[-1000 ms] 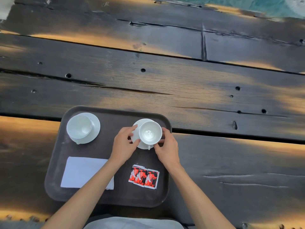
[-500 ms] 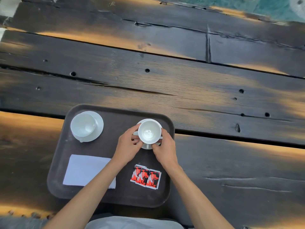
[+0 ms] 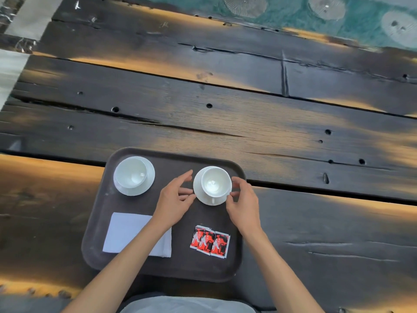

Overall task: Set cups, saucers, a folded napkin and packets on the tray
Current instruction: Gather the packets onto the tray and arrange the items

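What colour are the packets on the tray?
Red, black and white packets, seen in the head view.

Setting: a café or similar eating place, apparently outdoors or semi-outdoors. The surface is a rustic table (image 3: 225, 123) of broad, dark, weathered planks with cracks, open gaps and old bolt holes, filling most of the frame. In the lower centre lies a dark brown serving tray (image 3: 173, 267) of the catering kind, carrying two white cups on saucers (image 3: 133, 177) (image 3: 213, 185), a folded white napkin (image 3: 126, 231) and three red-and-black single-serve packets (image 3: 209, 241), as laid for table service. Along the top right edge shows a teal patterned floor (image 3: 361, 26); at the upper left, pale stone or paving (image 3: 13, 64).
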`<state>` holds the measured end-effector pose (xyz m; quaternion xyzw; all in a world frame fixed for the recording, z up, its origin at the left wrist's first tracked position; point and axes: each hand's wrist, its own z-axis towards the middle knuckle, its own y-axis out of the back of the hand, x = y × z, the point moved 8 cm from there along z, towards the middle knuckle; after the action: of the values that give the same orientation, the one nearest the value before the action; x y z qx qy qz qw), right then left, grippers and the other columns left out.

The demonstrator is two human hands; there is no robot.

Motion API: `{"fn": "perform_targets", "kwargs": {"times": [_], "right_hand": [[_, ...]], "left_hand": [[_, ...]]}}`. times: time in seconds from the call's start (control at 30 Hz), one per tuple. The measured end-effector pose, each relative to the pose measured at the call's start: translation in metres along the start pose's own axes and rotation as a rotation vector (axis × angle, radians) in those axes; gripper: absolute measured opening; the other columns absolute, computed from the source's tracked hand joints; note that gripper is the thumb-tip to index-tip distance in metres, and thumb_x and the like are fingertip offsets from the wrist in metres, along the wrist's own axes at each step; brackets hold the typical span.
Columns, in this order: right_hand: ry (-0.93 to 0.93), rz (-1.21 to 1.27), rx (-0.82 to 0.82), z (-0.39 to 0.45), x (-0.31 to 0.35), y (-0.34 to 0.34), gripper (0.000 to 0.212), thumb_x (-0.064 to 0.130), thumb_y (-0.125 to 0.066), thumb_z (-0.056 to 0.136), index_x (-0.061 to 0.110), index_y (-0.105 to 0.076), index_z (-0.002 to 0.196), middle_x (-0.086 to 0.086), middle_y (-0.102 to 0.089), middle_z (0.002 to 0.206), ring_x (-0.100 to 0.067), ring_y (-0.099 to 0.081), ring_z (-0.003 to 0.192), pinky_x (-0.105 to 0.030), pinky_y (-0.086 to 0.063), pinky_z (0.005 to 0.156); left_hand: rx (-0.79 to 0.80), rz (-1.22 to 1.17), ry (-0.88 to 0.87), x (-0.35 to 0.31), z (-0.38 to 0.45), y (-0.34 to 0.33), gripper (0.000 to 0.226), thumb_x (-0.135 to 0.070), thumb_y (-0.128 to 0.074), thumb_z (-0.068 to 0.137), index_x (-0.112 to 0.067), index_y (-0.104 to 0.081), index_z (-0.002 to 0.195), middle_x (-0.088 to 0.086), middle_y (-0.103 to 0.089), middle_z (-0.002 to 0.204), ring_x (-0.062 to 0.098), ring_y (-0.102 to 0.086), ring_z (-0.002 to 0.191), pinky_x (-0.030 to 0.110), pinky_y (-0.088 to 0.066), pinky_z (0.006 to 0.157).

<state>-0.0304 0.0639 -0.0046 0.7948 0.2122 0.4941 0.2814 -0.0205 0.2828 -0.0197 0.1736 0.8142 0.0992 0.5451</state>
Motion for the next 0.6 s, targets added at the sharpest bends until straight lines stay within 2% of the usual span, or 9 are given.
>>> {"fn": "perform_targets", "kwargs": {"times": [0.13, 0.23, 0.27, 0.37, 0.4, 0.5, 0.6], "right_hand": [[0.03, -0.04, -0.12, -0.017, 0.022, 0.007, 0.038, 0.009, -0.059, 0.09, 0.019, -0.06, 0.127, 0.002, -0.061, 0.124, -0.015, -0.065, 0.09, -0.036, -0.054, 0.081], [0.073, -0.003, -0.172, -0.025, 0.046, -0.003, 0.028, 0.016, -0.056, 0.094, 0.022, -0.062, 0.12, 0.008, -0.062, 0.12, -0.007, -0.063, 0.087, -0.03, -0.052, 0.077], [0.078, 0.03, -0.17, -0.026, 0.054, -0.01, 0.024, 0.018, -0.056, 0.095, 0.023, -0.064, 0.117, 0.011, -0.063, 0.115, -0.005, -0.064, 0.086, -0.028, -0.053, 0.076], [0.057, 0.149, -0.1, -0.023, 0.071, -0.045, 0.018, 0.02, -0.056, 0.097, 0.025, -0.067, 0.111, 0.021, -0.067, 0.095, 0.004, -0.064, 0.086, -0.014, -0.049, 0.07], [0.046, 0.18, -0.069, -0.021, 0.076, -0.059, 0.017, 0.02, -0.057, 0.097, 0.024, -0.068, 0.109, 0.021, -0.067, 0.091, 0.005, -0.064, 0.087, -0.014, -0.05, 0.069], [-0.035, 0.238, 0.029, -0.014, 0.085, -0.107, 0.014, 0.019, -0.059, 0.096, 0.022, -0.07, 0.104, 0.011, -0.072, 0.084, -0.009, -0.07, 0.076, -0.033, -0.062, 0.073], [-0.139, 0.281, 0.113, -0.007, 0.091, -0.153, 0.015, 0.017, -0.059, 0.094, 0.018, -0.071, 0.103, 0.004, -0.074, 0.078, -0.013, -0.071, 0.068, -0.04, -0.064, 0.076]], "left_hand": [[-0.082, -0.06, -0.037, -0.006, -0.012, 0.053, 0.055, -0.007, -0.068, 0.09, -0.035, -0.057, 0.136, -0.017, -0.064, 0.124, -0.001, -0.068, 0.095, 0.006, -0.051, 0.076], [-0.224, -0.058, -0.037, -0.001, -0.018, 0.104, 0.041, -0.014, -0.067, 0.091, -0.039, -0.066, 0.123, -0.027, -0.069, 0.112, -0.003, -0.068, 0.096, 0.003, -0.048, 0.074], [-0.277, -0.071, -0.032, 0.003, -0.019, 0.122, 0.035, -0.016, -0.067, 0.091, -0.039, -0.068, 0.117, -0.027, -0.071, 0.11, -0.001, -0.069, 0.096, 0.007, -0.05, 0.077], [-0.42, -0.154, 0.033, 0.032, -0.021, 0.17, 0.023, -0.016, -0.063, 0.093, -0.035, -0.072, 0.104, -0.013, -0.076, 0.101, 0.008, -0.074, 0.09, 0.032, -0.058, 0.082], [-0.455, -0.152, 0.075, 0.044, -0.02, 0.183, 0.021, -0.016, -0.062, 0.094, -0.033, -0.072, 0.101, -0.01, -0.076, 0.098, 0.01, -0.074, 0.088, 0.038, -0.06, 0.082], [-0.477, -0.057, 0.224, 0.081, -0.012, 0.204, 0.015, -0.018, -0.062, 0.093, -0.027, -0.072, 0.102, -0.005, -0.074, 0.094, 0.017, -0.071, 0.093, 0.046, -0.059, 0.089], [-0.433, 0.05, 0.32, 0.107, 0.001, 0.209, 0.023, -0.018, -0.059, 0.095, -0.015, -0.073, 0.113, 0.006, -0.076, 0.1, 0.027, -0.069, 0.101, 0.047, -0.055, 0.095]]}}
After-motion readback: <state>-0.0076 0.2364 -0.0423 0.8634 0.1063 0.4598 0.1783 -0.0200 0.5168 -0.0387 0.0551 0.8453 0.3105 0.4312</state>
